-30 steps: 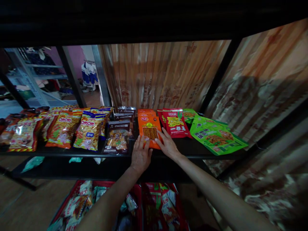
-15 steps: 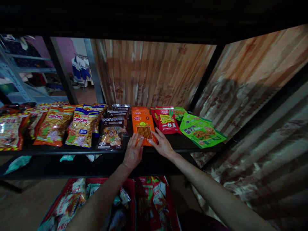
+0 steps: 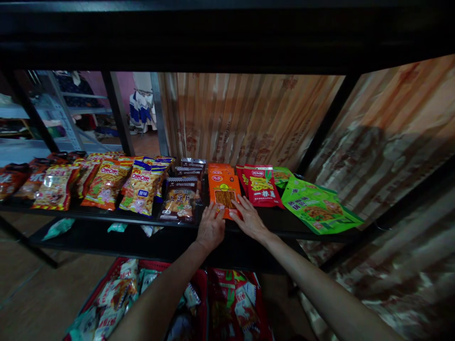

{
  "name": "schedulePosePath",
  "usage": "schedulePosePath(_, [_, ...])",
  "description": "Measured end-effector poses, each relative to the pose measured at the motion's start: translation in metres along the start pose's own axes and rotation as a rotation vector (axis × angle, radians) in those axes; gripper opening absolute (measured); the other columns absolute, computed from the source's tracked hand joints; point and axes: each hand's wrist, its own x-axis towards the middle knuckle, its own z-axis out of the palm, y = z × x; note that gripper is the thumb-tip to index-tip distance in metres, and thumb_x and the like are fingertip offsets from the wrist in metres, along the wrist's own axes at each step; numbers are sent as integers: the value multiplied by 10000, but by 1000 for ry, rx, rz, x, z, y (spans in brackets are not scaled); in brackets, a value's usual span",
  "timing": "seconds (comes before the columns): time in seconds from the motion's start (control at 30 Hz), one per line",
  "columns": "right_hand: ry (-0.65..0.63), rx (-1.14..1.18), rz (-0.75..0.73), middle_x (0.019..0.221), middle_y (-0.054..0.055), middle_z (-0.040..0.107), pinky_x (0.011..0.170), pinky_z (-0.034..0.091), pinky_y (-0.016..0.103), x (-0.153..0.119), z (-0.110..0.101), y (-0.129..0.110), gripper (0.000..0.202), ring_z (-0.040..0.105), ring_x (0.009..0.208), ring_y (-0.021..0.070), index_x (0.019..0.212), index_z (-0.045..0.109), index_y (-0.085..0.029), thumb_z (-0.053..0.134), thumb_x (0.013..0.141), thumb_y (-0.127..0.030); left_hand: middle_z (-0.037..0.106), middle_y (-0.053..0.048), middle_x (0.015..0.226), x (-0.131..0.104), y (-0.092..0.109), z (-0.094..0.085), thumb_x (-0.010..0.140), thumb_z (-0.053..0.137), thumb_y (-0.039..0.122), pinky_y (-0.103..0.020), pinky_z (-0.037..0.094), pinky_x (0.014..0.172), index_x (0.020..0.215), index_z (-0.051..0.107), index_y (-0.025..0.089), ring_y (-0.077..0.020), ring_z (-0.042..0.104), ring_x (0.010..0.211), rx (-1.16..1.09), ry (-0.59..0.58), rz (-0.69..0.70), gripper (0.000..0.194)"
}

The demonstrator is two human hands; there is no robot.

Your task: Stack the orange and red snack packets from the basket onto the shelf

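An orange snack packet with brown sticks in its window leans at the front of a short row on the black shelf. My left hand lies on its lower left edge, fingers stretched forward. On the lower right part rests my right hand, fingers spread and thumb pointing inward. Both hands touch the packet's front, neither wrapped round it. To its left stand dark brown packets; red packets lean close on its right. Green packets lie further right.
Yellow and orange snack bags line the shelf's left part. A lower shelf holds a few teal packets. Below are a red basket of snacks and a red container of packets. Dark posts and a curtain stand behind.
The camera view has shifted, so the shelf and packets appear further right and the upper shelf shows more. Both hands remain on the orange packet, with little change in their pose.
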Motion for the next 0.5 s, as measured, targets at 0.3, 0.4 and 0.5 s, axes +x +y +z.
schedulePosePath(0.3, [30, -19, -20, 1487, 110, 353, 1112, 251, 550, -2, -8, -11, 531, 195, 1417, 294, 1309, 518, -176, 404, 893, -487, 333, -168, 1491, -14, 4, -18, 870, 382, 138, -522, 288, 1108, 1362, 402, 103, -266, 124, 1433, 3, 27, 102, 494])
schedulePosePath(0.4, [60, -1, -77, 1490, 104, 349, 1124, 244, 532, -2, -17, -25, 502, 228, 1409, 279, 1322, 502, -185, 396, 907, -446, 323, -129, 1503, -21, -5, -40, 885, 372, 156, -539, 281, 1104, 1299, 481, 150, -263, 93, 1438, 46, 109, 72, 428])
schedulePosePath(0.5, [83, 82, -116, 1498, 95, 335, 1131, 266, 486, 2, -22, -49, 495, 274, 1395, 245, 1352, 462, -197, 365, 923, -425, 330, -139, 1498, -25, -25, -63, 897, 390, 229, -532, 257, 1113, 1245, 541, 151, -284, 112, 1435, 132, 227, -108, 387])
